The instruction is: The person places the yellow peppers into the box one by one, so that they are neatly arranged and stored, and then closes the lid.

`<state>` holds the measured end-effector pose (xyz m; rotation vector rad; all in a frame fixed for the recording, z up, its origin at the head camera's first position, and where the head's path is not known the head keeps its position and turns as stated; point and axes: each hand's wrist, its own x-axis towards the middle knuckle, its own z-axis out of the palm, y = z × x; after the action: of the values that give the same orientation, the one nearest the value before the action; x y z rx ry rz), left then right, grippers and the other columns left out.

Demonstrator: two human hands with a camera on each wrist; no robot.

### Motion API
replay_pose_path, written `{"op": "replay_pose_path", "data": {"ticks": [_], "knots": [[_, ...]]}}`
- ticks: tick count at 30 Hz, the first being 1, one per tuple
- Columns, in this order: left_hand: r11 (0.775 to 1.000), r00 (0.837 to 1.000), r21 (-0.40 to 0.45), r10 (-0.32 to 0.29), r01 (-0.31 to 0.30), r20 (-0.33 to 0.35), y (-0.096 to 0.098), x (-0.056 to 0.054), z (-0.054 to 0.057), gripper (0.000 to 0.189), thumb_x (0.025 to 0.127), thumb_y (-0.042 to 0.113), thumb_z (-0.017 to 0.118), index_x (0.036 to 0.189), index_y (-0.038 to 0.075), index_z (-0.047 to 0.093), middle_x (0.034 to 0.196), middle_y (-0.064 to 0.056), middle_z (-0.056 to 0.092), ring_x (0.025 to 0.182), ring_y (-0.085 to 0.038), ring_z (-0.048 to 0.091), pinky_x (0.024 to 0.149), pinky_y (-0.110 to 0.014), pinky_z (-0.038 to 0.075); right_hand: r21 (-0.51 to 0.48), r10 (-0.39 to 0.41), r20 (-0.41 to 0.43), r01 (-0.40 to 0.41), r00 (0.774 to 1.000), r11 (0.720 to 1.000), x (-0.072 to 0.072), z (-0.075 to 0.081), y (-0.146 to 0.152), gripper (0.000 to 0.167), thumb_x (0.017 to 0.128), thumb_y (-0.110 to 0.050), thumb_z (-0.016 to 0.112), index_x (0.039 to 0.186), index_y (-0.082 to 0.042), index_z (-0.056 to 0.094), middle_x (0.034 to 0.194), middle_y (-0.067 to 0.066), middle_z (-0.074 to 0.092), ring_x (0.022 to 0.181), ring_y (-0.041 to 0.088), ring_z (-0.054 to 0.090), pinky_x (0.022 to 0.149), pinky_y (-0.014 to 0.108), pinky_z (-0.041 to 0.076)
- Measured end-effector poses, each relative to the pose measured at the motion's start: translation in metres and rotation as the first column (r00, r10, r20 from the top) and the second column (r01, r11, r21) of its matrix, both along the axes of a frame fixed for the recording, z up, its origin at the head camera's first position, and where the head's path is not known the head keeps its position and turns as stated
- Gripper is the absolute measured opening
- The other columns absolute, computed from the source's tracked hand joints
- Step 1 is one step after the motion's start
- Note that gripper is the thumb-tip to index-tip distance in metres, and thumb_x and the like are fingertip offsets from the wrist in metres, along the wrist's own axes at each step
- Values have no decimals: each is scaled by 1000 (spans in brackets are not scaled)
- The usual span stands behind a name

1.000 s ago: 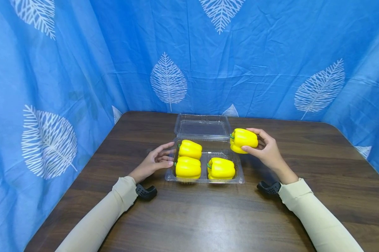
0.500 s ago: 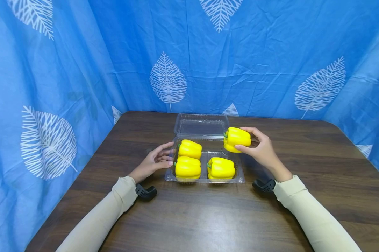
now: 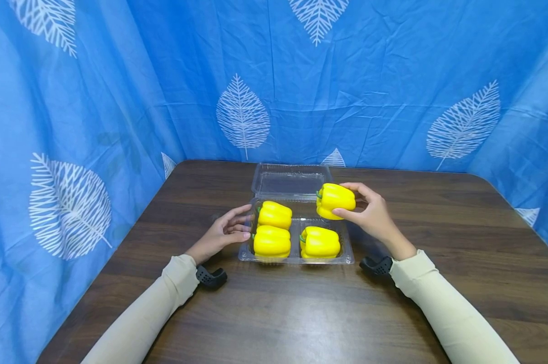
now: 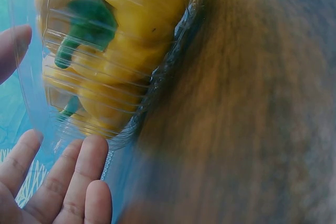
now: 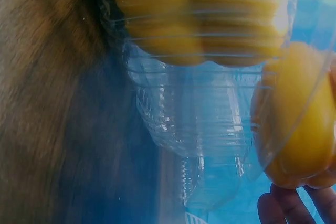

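My right hand (image 3: 369,212) grips a yellow bell pepper (image 3: 335,201) between thumb and fingers, above the back right part of a clear plastic clamshell container (image 3: 297,261). Its green stem points left. In the right wrist view the held bell pepper (image 5: 299,119) shows beside the container's clear wall. Two bell peppers (image 3: 272,242) lie one behind the other in the left compartment, and one bell pepper (image 3: 320,242) sits front right. At the container's left side, my left hand (image 3: 221,231) rests with relaxed fingers; in the left wrist view its fingertips (image 4: 95,150) are right at the wall.
The container's lid (image 3: 292,180) lies folded back toward the rear. Everything stands on a dark wooden table (image 3: 301,313). A blue curtain (image 3: 356,101) with white leaf prints hangs behind the table and along its sides. Each wrist wears a black band (image 3: 212,277).
My right hand has carried the held bell pepper leftward, from beside the container's right edge to over its back right part. The left hand and the other bell peppers stay in place.
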<state>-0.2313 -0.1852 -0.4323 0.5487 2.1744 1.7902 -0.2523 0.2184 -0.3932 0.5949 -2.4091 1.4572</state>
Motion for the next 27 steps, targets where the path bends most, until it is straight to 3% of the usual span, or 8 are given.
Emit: {"op": "replay_pose_path", "data": {"ticks": [8, 18, 27], "knots": [[1000, 1000, 0, 4, -4, 5, 0, 0, 0, 80, 102, 19, 70, 170, 8, 31, 165, -24, 46, 134, -40, 59, 112, -42, 53, 27, 15, -10, -14, 1000, 1000, -2, 1, -7, 60, 87, -4, 87, 143, 1, 64, 129, 20, 69, 106, 12, 62, 90, 18, 53], [1000, 1000, -3, 7, -7, 5, 1, 0, 1, 80, 102, 19, 70, 170, 8, 31, 166, -23, 46, 136, -40, 58, 114, -46, 51, 47, 31, -19, -30, 999, 998, -5, -2, -14, 61, 86, -3, 89, 141, 2, 64, 132, 20, 69, 111, 33, 64, 92, 17, 52], [1000, 1000, -4, 10, -10, 6, 1, 0, 1, 79, 102, 19, 71, 170, 8, 32, 165, -23, 46, 135, -39, 58, 114, -45, 51, 94, 42, -17, -40, 999, 995, -7, -6, -20, 61, 86, -6, 91, 141, 3, 65, 134, 19, 69, 110, 34, 65, 92, 35, 56]]}}
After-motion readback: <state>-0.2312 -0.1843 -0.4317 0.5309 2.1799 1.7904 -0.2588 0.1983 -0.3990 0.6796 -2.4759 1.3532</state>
